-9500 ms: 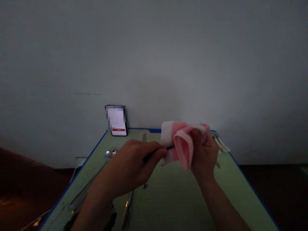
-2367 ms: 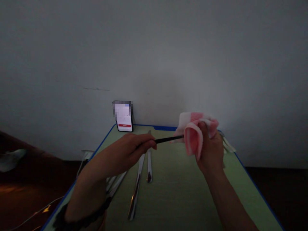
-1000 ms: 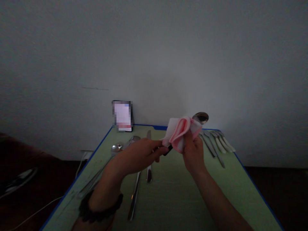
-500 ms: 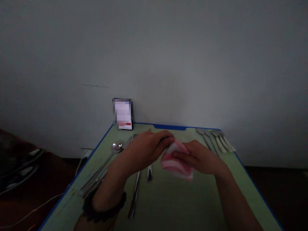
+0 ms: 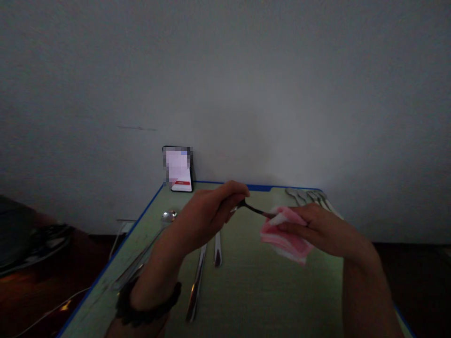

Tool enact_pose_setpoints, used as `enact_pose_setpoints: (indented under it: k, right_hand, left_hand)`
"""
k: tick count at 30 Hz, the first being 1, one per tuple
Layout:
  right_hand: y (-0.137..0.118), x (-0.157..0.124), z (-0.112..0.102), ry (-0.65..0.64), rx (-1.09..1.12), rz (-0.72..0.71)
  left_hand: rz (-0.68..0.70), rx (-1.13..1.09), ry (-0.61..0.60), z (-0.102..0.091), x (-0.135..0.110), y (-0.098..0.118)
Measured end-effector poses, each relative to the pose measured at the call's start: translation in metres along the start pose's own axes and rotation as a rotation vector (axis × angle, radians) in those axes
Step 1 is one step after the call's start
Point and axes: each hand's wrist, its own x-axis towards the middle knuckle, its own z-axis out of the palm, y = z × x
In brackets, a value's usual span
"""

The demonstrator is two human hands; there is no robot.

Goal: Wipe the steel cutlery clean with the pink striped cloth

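Observation:
My left hand (image 5: 211, 213) is closed round one end of a long spoon (image 5: 254, 210), held above the green table (image 5: 253, 291). The spoon's other end runs into a pink and white cloth (image 5: 286, 234). My right hand (image 5: 324, 230) is pinched on that cloth, wrapping it round the spoon. Which end of the spoon sits inside the cloth is hidden.
Two knives (image 5: 202, 267) lie on the table under my left hand, and spoons (image 5: 148, 253) lie along its left edge. Several pieces of cutlery (image 5: 313, 197) rest at the far right corner. A phone (image 5: 178, 169) leans against the wall. Cables trail off at the lower left.
My hands were close together half a second ago; now they have drawn apart, the cloth sliding right along the spoon. A second ago the spoon's bowl stuck up out of the cloth.

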Motion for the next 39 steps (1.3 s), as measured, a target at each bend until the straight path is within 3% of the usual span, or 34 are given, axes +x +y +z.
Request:
enact_pose_setpoints:
  k: [6, 11, 15, 21, 29, 39]
  right_hand:
    - [-0.010, 0.012, 0.011, 0.044, -0.070, -0.057]
    - [-0.002, 0.013, 0.011, 0.026, 0.125, -0.096]
    - [-0.001, 0.014, 0.012, -0.059, 0.206, -0.085]
    - [-0.012, 0.019, 0.018, -0.097, 0.217, -0.102]
    - [-0.010, 0.025, 0.026, -0.081, 0.071, -0.121]
    - [-0.001, 0.018, 0.016, -0.068, 0.033, -0.058]
  left_hand:
    - [0.045, 0.075, -0.127, 0.014, 0.004, 0.016]
    - [0.069, -0.119, -0.271, -0.001, 0.000, 0.014]
    - [0.081, -0.083, -0.228, -0.009, -0.001, 0.008]
    - [0.045, 0.044, -0.159, 0.007, 0.006, 0.008]
    - [-0.038, 0.080, -0.339, 0.008, 0.009, 0.010]
    - [-0.069, -0.026, -0.306, 0.014, 0.011, -0.004]
